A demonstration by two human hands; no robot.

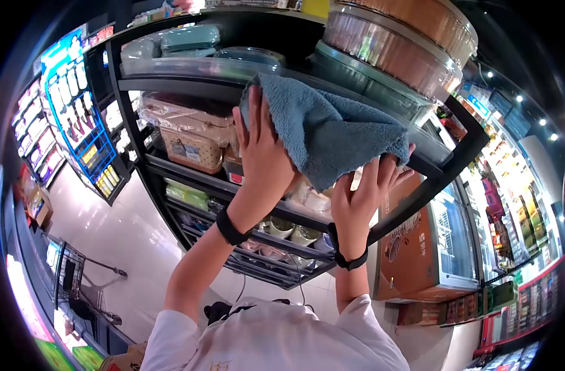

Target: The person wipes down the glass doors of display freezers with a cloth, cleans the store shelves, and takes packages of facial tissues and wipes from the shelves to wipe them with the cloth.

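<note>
A blue-grey towel is draped over the front edge of the black shelf rack, its lower corner hanging between my hands. My left hand holds the towel's left side, with the fingers pointing up along the cloth and partly hidden at its edge. Lower and to the right, my right hand grips the towel's right side, and some fingertips are covered by the fabric. Just behind the towel, round clear-sided containers are stacked on the top shelf.
Packaged boxes fill the shelf below, with mugs lower down. A large brown carton stands beside a glass-fronted freezer at right. At left are a blue display rack and a shopping cart.
</note>
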